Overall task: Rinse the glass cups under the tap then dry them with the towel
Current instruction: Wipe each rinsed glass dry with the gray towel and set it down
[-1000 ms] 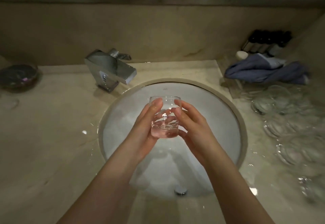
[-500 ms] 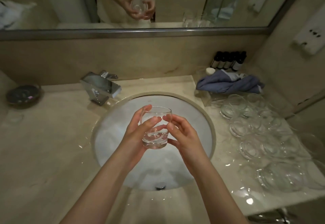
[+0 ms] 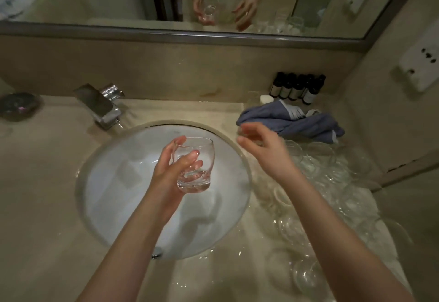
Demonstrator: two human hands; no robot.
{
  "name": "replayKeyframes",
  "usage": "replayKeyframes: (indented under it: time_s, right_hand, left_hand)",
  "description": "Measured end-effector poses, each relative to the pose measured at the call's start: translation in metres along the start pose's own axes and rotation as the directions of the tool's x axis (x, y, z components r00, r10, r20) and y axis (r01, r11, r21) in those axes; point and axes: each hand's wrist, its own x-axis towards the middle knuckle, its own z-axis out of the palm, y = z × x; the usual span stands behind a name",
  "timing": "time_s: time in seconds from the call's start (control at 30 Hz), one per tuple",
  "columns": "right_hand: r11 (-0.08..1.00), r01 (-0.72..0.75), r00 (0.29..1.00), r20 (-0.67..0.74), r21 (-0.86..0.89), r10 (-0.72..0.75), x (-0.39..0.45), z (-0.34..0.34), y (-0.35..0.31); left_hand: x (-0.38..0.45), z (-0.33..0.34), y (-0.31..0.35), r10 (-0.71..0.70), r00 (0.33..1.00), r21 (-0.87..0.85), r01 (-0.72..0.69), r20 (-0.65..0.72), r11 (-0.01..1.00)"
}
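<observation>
Stage: the rinse of this cup looked finished or nearly so, judging from the little water pooled at its bottom; no water showed at the tap (image 3: 104, 106), and drying had not yet begun.
Cup: the glass cup (image 3: 193, 165) was upright, tipped slightly, above the sink (image 3: 114, 183), touching neither basin nor counter.
Left hand: the left hand (image 3: 171, 171) gripped the cup from its left side, thumb near the rim, fingers curled across the front of the wall.
Right hand: the right hand (image 3: 263, 145) held nothing, fingers loose and slightly bent, blurred, just short of the towel (image 3: 297, 121) and apart from the cup.
Towel: the blue towel lay crumpled on the counter to the right of the sink, untouched.
Left to do: dry this cup, then likely handle the other glasses (image 3: 316, 183) crowded on the wet counter; whether those were rinsed already cannot be told.
</observation>
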Motion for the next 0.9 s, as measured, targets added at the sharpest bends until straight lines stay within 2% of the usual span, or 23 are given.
replayKeyframes:
  time_s: [0.1, 0.27, 0.43, 0.53, 0.77, 0.9]
  right_hand:
    - [0.968, 0.087, 0.996, 0.038, -0.234, -0.080, 0.040, -0.019, 0.012]
    - [0.815, 0.228, 0.972, 0.170, -0.532, -0.161, 0.101, -0.039, 0.043]
    - [0.622, 0.413, 0.899, 0.407, -0.665, -0.161, 0.130, -0.048, 0.061]
    - [0.551, 0.447, 0.882, 0.451, -0.705, -0.139, 0.134, -0.048, 0.067]
    - [0.553, 0.426, 0.899, 0.405, -0.716, -0.167, 0.135, -0.045, 0.071]
    - [0.652, 0.371, 0.922, 0.348, -0.661, -0.172, 0.137, -0.042, 0.065]
  left_hand:
    - [0.006, 0.010, -0.002, 0.018, 1.000, 0.016, -0.018, -0.004, 1.000]
    - [0.017, 0.021, -0.004, 0.018, 0.999, 0.045, -0.017, -0.029, 0.999]
    - [0.026, 0.022, -0.006, 0.010, 0.997, 0.056, -0.006, -0.076, 0.998]
    - [0.029, 0.019, -0.006, 0.000, 0.995, 0.063, 0.006, -0.099, 0.998]
    - [0.032, 0.016, -0.007, -0.011, 0.992, 0.044, 0.017, -0.129, 0.999]
    - [0.028, 0.014, -0.005, 0.004, 0.993, 0.039, 0.000, -0.120, 0.999]
